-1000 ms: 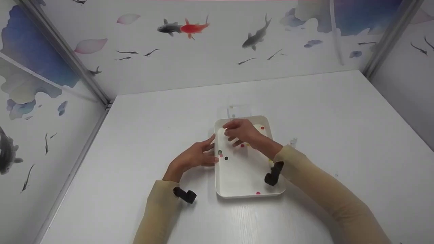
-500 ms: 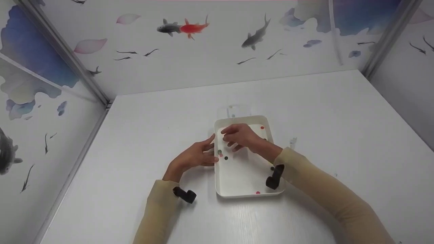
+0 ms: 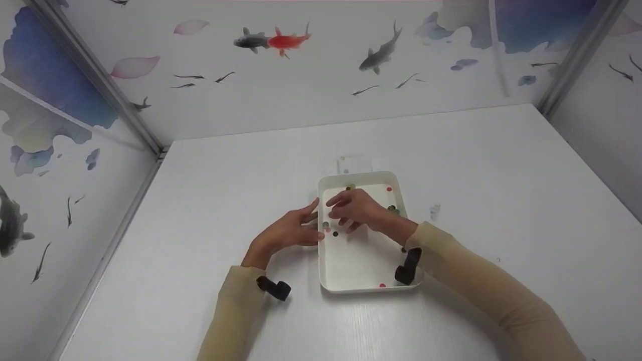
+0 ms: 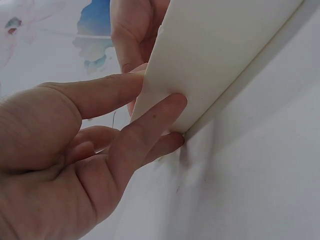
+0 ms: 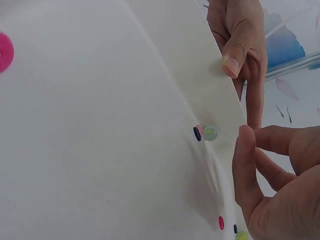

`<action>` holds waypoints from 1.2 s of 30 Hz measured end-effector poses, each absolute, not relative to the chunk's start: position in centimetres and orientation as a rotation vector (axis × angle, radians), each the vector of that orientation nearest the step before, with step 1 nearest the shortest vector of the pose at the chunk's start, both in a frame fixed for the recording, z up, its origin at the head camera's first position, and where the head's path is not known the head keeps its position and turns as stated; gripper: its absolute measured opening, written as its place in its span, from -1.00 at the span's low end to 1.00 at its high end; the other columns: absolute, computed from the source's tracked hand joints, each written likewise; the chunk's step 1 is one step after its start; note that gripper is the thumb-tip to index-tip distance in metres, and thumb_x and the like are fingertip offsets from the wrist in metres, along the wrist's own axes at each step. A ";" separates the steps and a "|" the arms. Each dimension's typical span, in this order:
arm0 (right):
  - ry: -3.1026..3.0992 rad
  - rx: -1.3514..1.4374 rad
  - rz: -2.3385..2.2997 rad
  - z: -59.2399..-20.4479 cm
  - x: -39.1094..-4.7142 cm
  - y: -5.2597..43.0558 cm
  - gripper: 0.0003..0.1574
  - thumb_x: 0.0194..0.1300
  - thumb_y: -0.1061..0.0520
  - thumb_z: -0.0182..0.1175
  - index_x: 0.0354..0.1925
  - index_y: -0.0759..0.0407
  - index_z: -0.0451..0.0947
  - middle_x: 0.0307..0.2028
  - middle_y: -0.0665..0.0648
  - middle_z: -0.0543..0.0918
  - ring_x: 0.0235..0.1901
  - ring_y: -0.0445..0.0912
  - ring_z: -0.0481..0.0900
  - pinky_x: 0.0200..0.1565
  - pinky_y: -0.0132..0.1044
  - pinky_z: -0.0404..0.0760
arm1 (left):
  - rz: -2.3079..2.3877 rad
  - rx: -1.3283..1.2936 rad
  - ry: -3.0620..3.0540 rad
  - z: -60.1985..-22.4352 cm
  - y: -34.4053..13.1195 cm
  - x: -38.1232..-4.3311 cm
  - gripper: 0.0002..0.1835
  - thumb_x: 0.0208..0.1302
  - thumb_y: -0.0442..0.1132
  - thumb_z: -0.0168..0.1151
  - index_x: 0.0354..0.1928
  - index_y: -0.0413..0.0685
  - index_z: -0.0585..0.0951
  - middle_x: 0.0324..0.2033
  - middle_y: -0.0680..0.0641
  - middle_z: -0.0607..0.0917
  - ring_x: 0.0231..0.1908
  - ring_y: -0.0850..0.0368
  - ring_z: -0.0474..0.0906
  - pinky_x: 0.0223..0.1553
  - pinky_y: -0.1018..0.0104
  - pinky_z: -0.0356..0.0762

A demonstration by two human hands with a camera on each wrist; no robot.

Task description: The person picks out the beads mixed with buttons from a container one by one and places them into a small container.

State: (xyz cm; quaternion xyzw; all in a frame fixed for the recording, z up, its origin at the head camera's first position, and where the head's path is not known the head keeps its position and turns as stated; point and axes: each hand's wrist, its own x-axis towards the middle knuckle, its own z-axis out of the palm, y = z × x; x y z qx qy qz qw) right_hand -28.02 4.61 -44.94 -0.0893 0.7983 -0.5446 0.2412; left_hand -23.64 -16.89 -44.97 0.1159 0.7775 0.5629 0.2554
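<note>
A white rectangular tray [image 3: 351, 265] lies on the table with small coloured discs and clear beads in it. My left hand [image 3: 290, 228] grips its left wall, thumb tip over the rim and fingers against the outside, as the left wrist view shows. My right hand [image 3: 358, 208] hovers over the tray's far half, fingers loosely bent, with nothing visible between them. Near its fingertips, by the left wall, sit a greenish clear bead [image 5: 210, 133], a pink disc [image 3: 328, 230] and a black disc [image 3: 335, 234]. A yellow-green bead [image 3: 351, 187] shows at the far wall.
Beyond the tray stands a clear box [image 3: 356, 163] with small specks of colour. Right of the tray lies a small clear piece [image 3: 435, 211]. A red disc [image 3: 389, 189] and a pink disc [image 3: 382, 286] lie at opposite ends of the tray. Printed panels [image 3: 321, 90] enclose the table.
My right hand has drawn back toward the near side and slightly left over the tray, uncovering the yellow-green bead at the far wall. The left hand has kept its place.
</note>
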 end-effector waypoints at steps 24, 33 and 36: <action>2.216 -0.369 -1.363 -45.0 -27.5 4.0 -0.68 0.25 0.25 0.37 0.00 0.18 0.67 -0.27 0.12 0.69 -0.44 -0.06 0.69 -0.52 -0.28 0.68 | 1.527 0.321 2.105 -45.2 -16.9 -23.7 0.03 0.22 -0.40 0.40 0.58 -0.01 -0.04 0.46 -0.20 0.23 0.32 -0.02 0.36 0.06 0.20 0.60; 2.266 -0.398 -1.283 -45.0 -27.4 3.6 -0.67 0.27 0.27 0.34 0.02 0.20 0.66 -0.30 0.09 0.71 -0.44 -0.08 0.68 -0.52 -0.29 0.67 | 1.553 0.309 2.075 -45.3 -17.0 -23.7 0.03 0.23 -0.40 0.40 0.59 0.02 -0.05 0.47 -0.22 0.20 0.30 -0.04 0.39 0.06 0.19 0.60; 2.276 -0.392 -1.262 -45.1 -27.4 3.5 -0.67 0.26 0.26 0.35 0.01 0.20 0.66 -0.33 0.09 0.71 -0.47 -0.09 0.66 -0.54 -0.29 0.66 | 1.548 0.315 2.084 -45.2 -17.0 -23.7 0.03 0.23 -0.39 0.40 0.58 0.02 -0.04 0.47 -0.22 0.20 0.31 -0.04 0.38 0.06 0.19 0.60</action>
